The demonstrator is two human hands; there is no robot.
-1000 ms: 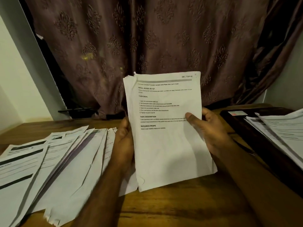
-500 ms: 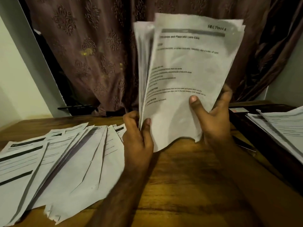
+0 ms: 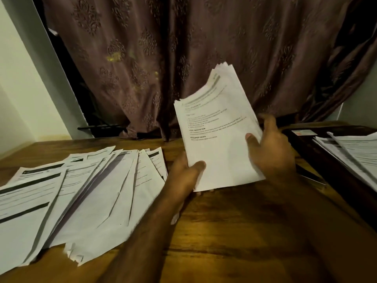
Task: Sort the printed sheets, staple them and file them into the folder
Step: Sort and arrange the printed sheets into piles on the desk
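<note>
my left hand (image 3: 184, 172) pinches the bottom corner of the paper stack (image 3: 219, 129), thumb on top; my right hand (image 3: 269, 148) has a grip on its right edge. stack tilted above the bench (image 3: 224, 231). fanned sheets (image 3: 81, 190) lie left of the stack, another pile (image 3: 350, 154) to its right.

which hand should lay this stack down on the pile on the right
Right. The right hand grips the stack on the side nearest the pile; the left hand holds its bottom corner, farther away.
</note>
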